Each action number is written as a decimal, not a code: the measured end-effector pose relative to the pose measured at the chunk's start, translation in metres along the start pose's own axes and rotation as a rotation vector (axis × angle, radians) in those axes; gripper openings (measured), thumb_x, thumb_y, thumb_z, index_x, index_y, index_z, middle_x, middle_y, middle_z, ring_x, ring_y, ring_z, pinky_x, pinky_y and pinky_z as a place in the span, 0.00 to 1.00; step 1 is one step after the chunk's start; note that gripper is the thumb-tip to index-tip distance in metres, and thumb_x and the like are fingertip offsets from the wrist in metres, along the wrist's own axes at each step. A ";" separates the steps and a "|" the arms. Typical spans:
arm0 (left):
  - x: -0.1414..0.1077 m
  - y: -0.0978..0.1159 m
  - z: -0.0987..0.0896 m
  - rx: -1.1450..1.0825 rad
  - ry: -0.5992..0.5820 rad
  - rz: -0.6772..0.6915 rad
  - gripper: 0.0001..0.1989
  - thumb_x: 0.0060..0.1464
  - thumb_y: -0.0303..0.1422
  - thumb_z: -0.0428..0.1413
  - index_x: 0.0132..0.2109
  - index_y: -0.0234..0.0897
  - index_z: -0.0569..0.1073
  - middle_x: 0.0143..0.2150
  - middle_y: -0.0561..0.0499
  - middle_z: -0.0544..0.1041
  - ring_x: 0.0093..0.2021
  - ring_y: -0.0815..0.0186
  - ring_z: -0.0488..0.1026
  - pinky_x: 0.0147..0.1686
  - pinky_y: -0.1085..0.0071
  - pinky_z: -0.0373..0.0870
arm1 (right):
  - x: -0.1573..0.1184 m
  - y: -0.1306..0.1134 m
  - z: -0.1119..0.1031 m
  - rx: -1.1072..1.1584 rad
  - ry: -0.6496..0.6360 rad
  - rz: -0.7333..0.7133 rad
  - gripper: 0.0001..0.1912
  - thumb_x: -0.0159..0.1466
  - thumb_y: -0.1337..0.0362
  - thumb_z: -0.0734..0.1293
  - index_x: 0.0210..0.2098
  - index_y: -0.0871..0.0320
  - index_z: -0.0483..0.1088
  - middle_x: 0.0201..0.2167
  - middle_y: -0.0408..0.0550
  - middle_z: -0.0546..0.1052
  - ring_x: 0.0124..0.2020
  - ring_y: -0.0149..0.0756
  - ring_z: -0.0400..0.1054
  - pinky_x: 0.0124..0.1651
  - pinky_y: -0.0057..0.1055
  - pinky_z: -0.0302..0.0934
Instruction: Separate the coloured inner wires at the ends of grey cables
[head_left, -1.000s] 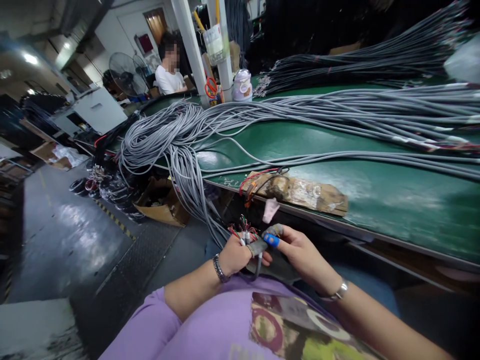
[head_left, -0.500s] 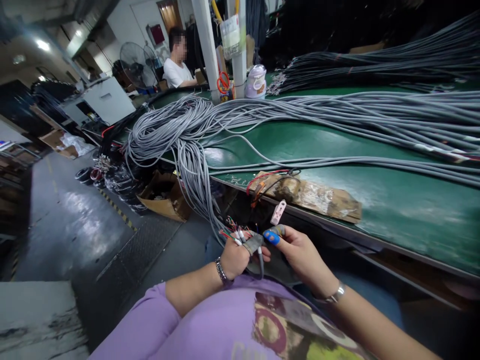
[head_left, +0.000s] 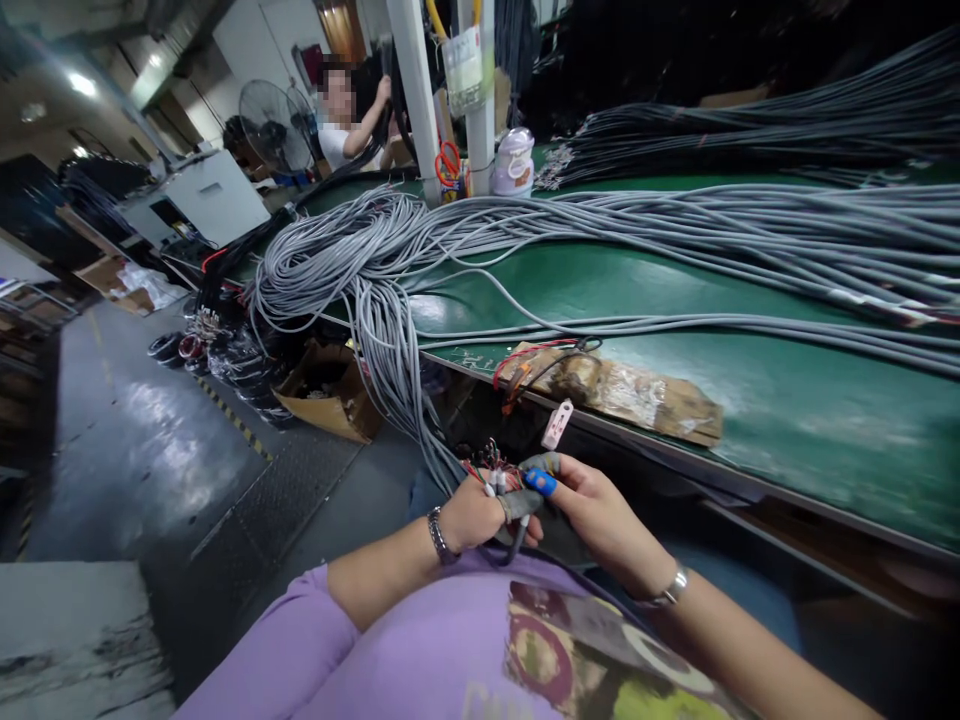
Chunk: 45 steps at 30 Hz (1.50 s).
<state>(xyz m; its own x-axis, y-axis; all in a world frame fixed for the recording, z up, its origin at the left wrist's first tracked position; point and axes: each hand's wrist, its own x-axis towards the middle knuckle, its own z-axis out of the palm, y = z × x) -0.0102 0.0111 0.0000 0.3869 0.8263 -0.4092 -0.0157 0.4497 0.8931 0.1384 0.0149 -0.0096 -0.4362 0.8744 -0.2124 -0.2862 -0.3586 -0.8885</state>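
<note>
My left hand is closed around the ends of several grey cables, with a grey covering on its thumb. Thin coloured wires fan out from the cable ends above the fist. Touching these wires from the right is my right hand, its thumb and forefinger pinched together. A blue cover sits on that thumb and grey tape on the forefinger. What lies between the fingertips is partly hidden, but they close at the wire ends. The grey bundle hangs off the table edge down toward my left hand.
Long grey cables lie along the green table. A taped wooden board with clips rests at its near edge, a white tag hanging below. An open cardboard box stands on the floor. A co-worker is behind the post.
My left hand has shifted slightly right and the wires have bunched closer to my right fingertips. The co-worker in the background has raised an arm.
</note>
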 end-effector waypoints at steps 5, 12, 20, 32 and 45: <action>0.006 -0.008 -0.002 -0.088 0.151 0.102 0.25 0.40 0.53 0.62 0.27 0.32 0.71 0.20 0.48 0.74 0.18 0.67 0.71 0.20 0.73 0.67 | 0.003 0.002 -0.005 -0.083 0.185 -0.096 0.14 0.54 0.51 0.72 0.27 0.54 0.69 0.17 0.42 0.72 0.19 0.34 0.64 0.24 0.32 0.59; 0.009 -0.014 0.000 -0.133 0.237 0.189 0.24 0.43 0.52 0.61 0.27 0.32 0.71 0.19 0.50 0.73 0.17 0.70 0.69 0.20 0.73 0.68 | 0.003 0.001 -0.006 -0.216 0.303 -0.140 0.18 0.51 0.47 0.72 0.24 0.56 0.70 0.19 0.41 0.68 0.22 0.30 0.57 0.25 0.29 0.53; 0.010 -0.010 0.000 -0.139 0.308 0.220 0.26 0.42 0.53 0.60 0.24 0.31 0.70 0.18 0.50 0.72 0.16 0.71 0.68 0.17 0.76 0.64 | 0.001 -0.004 -0.003 -0.143 0.296 -0.145 0.15 0.51 0.52 0.73 0.23 0.56 0.69 0.20 0.41 0.69 0.23 0.30 0.58 0.27 0.28 0.54; 0.007 -0.011 -0.009 -0.131 0.010 0.046 0.24 0.38 0.49 0.64 0.26 0.29 0.74 0.17 0.50 0.72 0.15 0.70 0.67 0.16 0.74 0.66 | 0.002 -0.005 0.006 0.257 -0.045 0.076 0.13 0.54 0.55 0.71 0.28 0.56 0.66 0.16 0.43 0.73 0.19 0.38 0.69 0.28 0.35 0.62; 0.006 -0.013 -0.005 0.010 0.179 0.175 0.23 0.44 0.51 0.60 0.27 0.31 0.72 0.18 0.52 0.72 0.17 0.70 0.68 0.18 0.74 0.68 | -0.001 -0.001 -0.004 -0.022 0.176 -0.083 0.16 0.52 0.51 0.73 0.26 0.57 0.70 0.20 0.42 0.71 0.23 0.32 0.63 0.29 0.30 0.60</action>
<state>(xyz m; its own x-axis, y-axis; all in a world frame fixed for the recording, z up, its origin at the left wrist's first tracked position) -0.0126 0.0120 -0.0150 0.2092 0.9387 -0.2739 -0.0584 0.2916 0.9548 0.1429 0.0153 -0.0104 -0.2553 0.9451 -0.2043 -0.2955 -0.2774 -0.9142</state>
